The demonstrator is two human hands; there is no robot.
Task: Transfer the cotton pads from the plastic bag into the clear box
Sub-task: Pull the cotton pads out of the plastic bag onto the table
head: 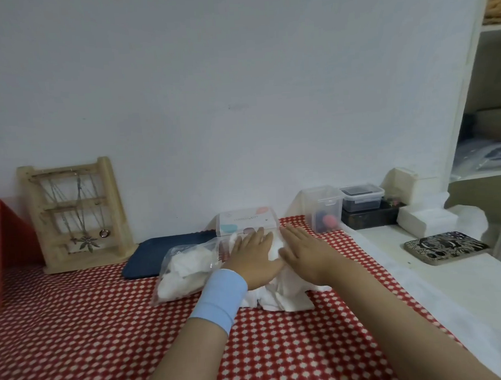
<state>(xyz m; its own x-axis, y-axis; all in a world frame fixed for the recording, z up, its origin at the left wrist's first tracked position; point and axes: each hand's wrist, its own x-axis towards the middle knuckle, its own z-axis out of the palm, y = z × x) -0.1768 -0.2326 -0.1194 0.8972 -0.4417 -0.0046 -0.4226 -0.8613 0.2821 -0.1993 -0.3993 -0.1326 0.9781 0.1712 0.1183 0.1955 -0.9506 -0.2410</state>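
A clear plastic bag (186, 267) stuffed with white cotton pads lies on the red checked cloth, left of my hands. Behind my hands stands a box with a white lid (246, 220) printed with coloured shapes; its lower part is hidden. My left hand (253, 260), with a light blue wristband, lies flat with straight fingers on a heap of white cotton pads (279, 296). My right hand (305, 252) lies flat beside it on the same heap, fingers straight and pointing at the box.
A dark blue tray (149, 257) lies behind the bag, and a wooden jewellery stand (75, 214) leans on the wall at left. Small clear containers (324, 208) and a dark box (371, 216) stand at the right, by a patterned coaster (444, 247) on the white ledge.
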